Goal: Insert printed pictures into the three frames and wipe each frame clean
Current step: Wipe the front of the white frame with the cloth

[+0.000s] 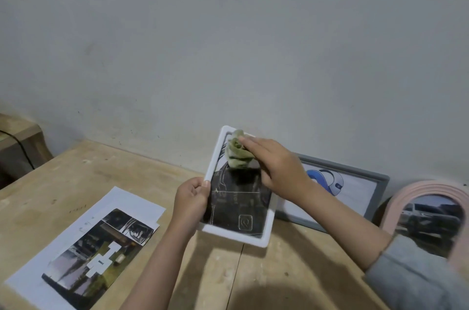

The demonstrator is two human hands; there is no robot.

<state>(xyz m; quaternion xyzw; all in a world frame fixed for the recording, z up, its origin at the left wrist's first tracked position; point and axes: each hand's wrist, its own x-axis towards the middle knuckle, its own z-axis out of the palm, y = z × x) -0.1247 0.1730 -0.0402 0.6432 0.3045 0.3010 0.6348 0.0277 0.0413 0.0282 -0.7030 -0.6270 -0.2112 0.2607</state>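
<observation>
Head view: white frame's [264, 240] upper picture behind cloth [238, 153], right hand [278, 166].

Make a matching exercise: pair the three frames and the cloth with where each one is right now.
Things:
1. white frame
2. grey frame
3. pink arched frame
4. green cloth

Places:
A. far right, standing by the wall
B. under the right hand, pressed on the glass
C. leaning on the wall behind the right forearm
D. held tilted above the table, left hand gripping its left edge

Pairs: 1-D, 2-C, 3-A, 4-B
</observation>
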